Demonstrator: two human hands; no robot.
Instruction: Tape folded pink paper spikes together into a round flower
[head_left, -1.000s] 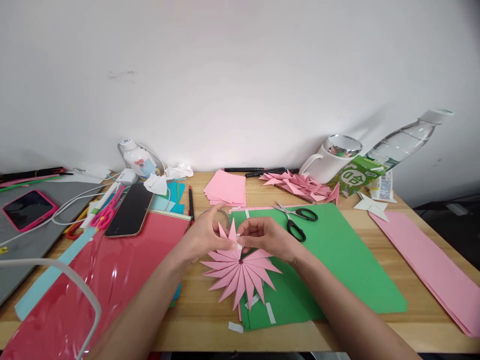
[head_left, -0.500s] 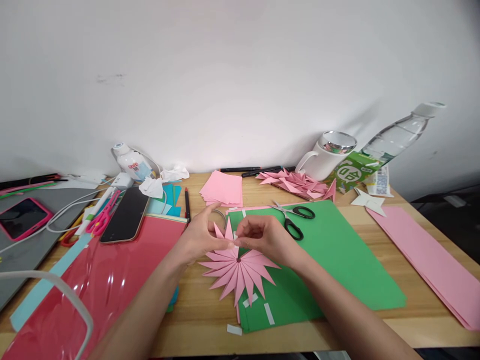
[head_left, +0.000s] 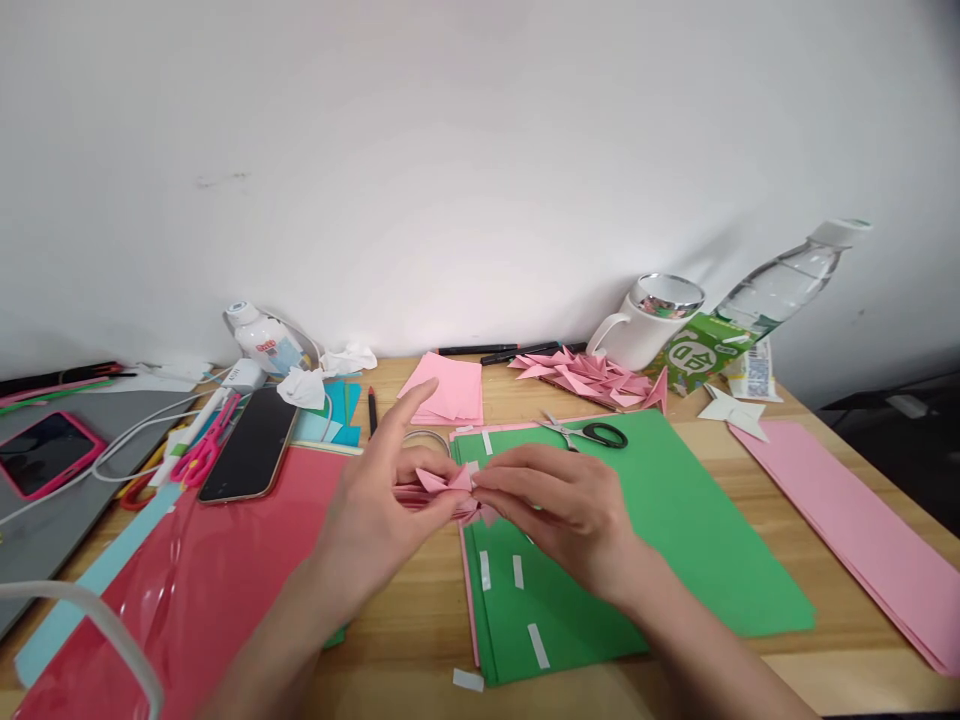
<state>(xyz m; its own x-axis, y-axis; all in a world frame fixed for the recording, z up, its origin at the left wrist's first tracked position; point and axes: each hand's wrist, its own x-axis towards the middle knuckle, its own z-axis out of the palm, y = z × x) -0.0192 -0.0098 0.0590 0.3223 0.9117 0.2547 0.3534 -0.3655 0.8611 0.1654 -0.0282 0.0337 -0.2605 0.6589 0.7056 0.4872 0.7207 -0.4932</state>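
My left hand (head_left: 375, 510) and my right hand (head_left: 562, 505) meet at the table's middle and both pinch a pink folded paper flower (head_left: 444, 487), now lifted and seen nearly edge-on. My left index finger points up and away while the thumb and other fingers grip the flower. My right fingertips press on its right side. Beneath my right hand lies a green paper sheet (head_left: 675, 520) with small white tape strips (head_left: 537, 645) on it.
Black-handled scissors (head_left: 592, 433), a stack of pink squares (head_left: 448, 390) and a pile of folded pink pieces (head_left: 592, 375) lie behind. A white mug (head_left: 645, 322), a water bottle (head_left: 780, 280) and pink sheets (head_left: 862, 530) are right. A red sheet (head_left: 217, 560), phones and pink scissors (head_left: 202, 450) are left.
The flower lay flat with its petals fanned out; both hands have since lifted and tilted it so it shows edge-on. The tape strips under it are uncovered.
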